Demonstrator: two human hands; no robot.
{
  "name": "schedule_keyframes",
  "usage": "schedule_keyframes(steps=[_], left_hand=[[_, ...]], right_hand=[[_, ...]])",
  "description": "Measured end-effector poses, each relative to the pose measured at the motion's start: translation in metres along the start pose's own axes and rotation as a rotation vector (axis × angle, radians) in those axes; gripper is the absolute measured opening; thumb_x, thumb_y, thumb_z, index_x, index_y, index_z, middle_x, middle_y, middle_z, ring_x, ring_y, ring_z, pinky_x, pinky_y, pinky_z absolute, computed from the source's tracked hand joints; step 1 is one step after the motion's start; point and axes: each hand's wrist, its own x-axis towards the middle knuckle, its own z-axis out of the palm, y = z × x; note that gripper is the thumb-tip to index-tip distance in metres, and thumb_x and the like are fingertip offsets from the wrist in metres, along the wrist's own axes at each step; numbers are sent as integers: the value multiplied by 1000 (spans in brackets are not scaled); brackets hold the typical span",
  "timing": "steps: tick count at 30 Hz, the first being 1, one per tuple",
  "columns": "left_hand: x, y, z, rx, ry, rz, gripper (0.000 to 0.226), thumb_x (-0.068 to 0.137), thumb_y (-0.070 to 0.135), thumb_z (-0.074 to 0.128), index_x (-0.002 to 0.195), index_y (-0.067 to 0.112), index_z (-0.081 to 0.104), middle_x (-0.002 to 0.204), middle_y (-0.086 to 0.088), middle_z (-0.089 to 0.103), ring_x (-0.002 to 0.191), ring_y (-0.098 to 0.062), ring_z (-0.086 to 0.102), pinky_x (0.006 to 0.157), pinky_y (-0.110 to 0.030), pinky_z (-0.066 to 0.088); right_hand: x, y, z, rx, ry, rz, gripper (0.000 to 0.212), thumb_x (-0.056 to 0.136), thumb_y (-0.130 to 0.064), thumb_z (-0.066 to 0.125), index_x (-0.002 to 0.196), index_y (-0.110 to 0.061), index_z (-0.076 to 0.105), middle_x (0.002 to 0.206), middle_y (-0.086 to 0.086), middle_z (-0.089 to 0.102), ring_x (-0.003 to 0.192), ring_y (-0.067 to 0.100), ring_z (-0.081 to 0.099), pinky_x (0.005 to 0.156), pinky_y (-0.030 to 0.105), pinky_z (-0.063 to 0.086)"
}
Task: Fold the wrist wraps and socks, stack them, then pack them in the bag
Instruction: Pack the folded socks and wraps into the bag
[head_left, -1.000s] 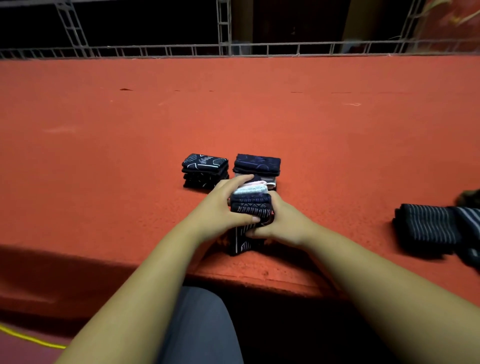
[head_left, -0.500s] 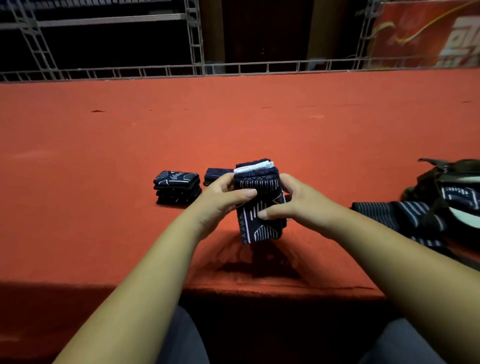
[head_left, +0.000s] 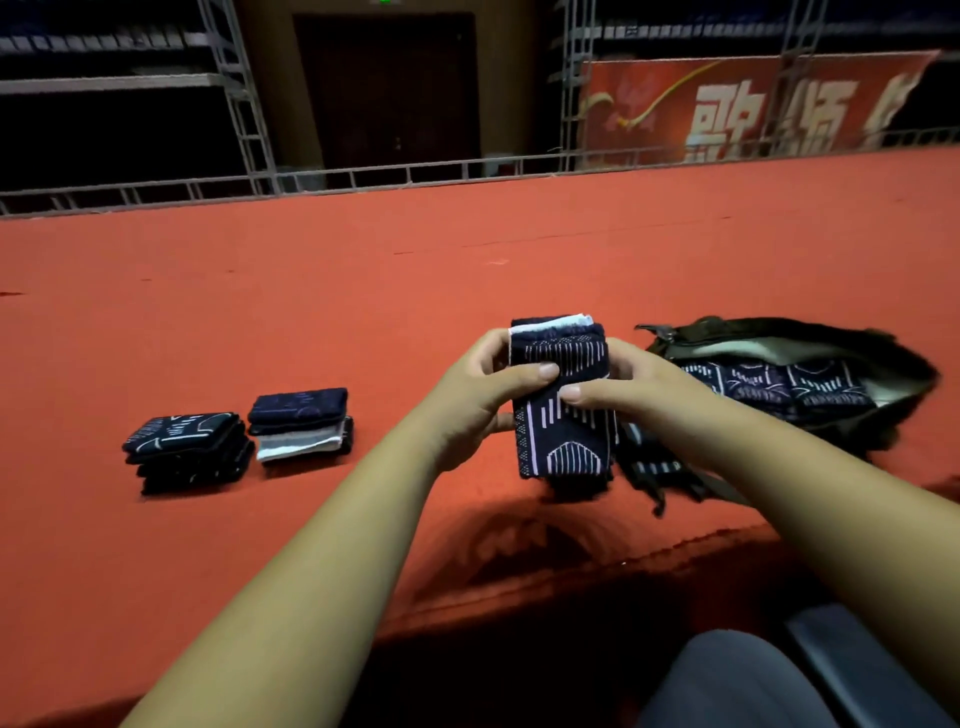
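Head view: the left hand (head_left: 478, 395) and right hand (head_left: 639, 384) pinch a stack of folded socks (head_left: 563, 421) from either side, its long axis upright, above the near edge of the red surface (head_left: 363, 312). The open bag (head_left: 727, 328) lies just to its right, nearer the right hand.

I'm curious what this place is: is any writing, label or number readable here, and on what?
"歌颂" (probably): on the red banner beyond the railing; the bottoms are hidden, and a third character is too cut off to read.
Held socks and bag: woven patterns only, no words visible.
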Motion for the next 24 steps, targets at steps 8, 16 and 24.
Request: schedule_keyframes(steps=[8,16,24], left_hand=[[72,-12,93,-6,-159,-74,58,93,38,75,142,13,61,136,-10,71,125,-27,68,109,-49,51],[145,-37,138,429,193,-31,10,99,22,66,102,19,74,91,3,70,72,-14,63,67,-21,53],[198,-60,161,950,66,8,33,89,23,55,98,50,72,119,-4,55,107,-31,57,92,-29,50]], right_hand=[[-31,11,-100,-27,255,53,46,81,-22,84,124,-16,70,116,9,79,110,26,76,91,39,60],[-41,41,-203,81,640,148,20,88,-20,80,106,-13,75,102,8,82,84,23,80,77,37,62],[-17,66,-251,280,715,184,36,86,-22,80,117,-6,72,99,10,81,81,26,76,82,44,61]])
